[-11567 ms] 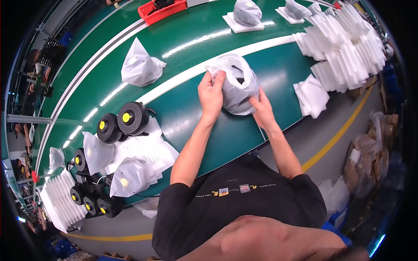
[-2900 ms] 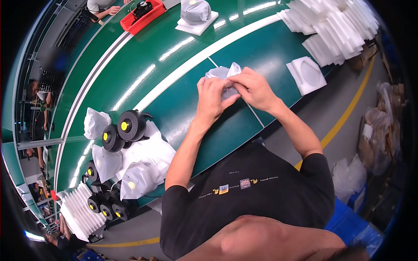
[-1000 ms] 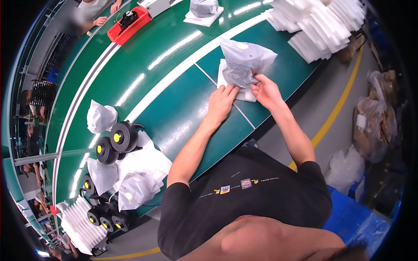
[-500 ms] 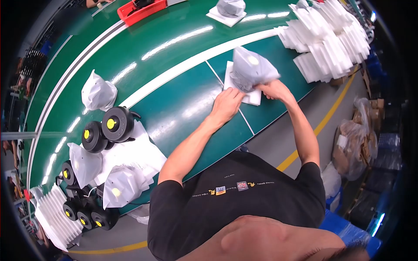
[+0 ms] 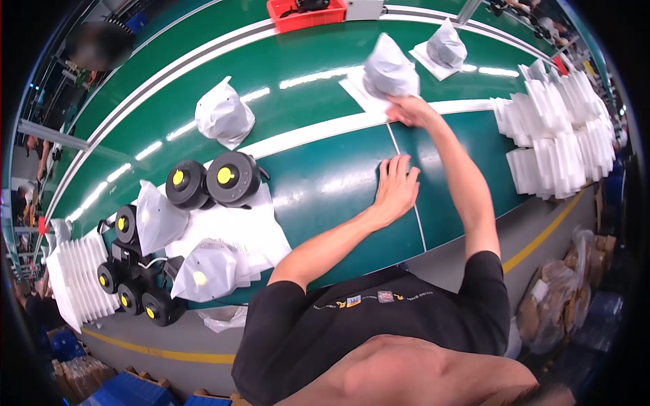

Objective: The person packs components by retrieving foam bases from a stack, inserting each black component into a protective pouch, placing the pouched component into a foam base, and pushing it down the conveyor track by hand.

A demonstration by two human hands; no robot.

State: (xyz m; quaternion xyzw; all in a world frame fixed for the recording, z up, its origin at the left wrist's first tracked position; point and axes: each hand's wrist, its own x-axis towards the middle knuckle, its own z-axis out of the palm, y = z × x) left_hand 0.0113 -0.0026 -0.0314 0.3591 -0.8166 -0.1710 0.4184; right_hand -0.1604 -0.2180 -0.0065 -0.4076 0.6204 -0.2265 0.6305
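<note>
My right hand [image 5: 408,110] has its fingers curled at the near edge of a white bagged item [image 5: 391,68], which sits on a white foam sheet [image 5: 360,96] on the green belt. What the bag contains is hidden. Below it, my left hand [image 5: 397,183] lies on the dark green tabletop [image 5: 318,193] with fingers stretched and holding nothing. Just to the right is another bagged item [image 5: 447,49] on its own foam sheet [image 5: 433,66].
Stacked white foam sheets [image 5: 555,128] stand at the right. On the left are black round units [image 5: 233,178] with yellow stickers, more bagged items [image 5: 225,115], and a ribbed foam stack [image 5: 80,281]. A red bin [image 5: 308,17] stands across the belt.
The bagged item and its foam sheet have moved from the tabletop onto the belt with my right hand. My left hand has come away from the sheet and rests on the table. The view has shifted.
</note>
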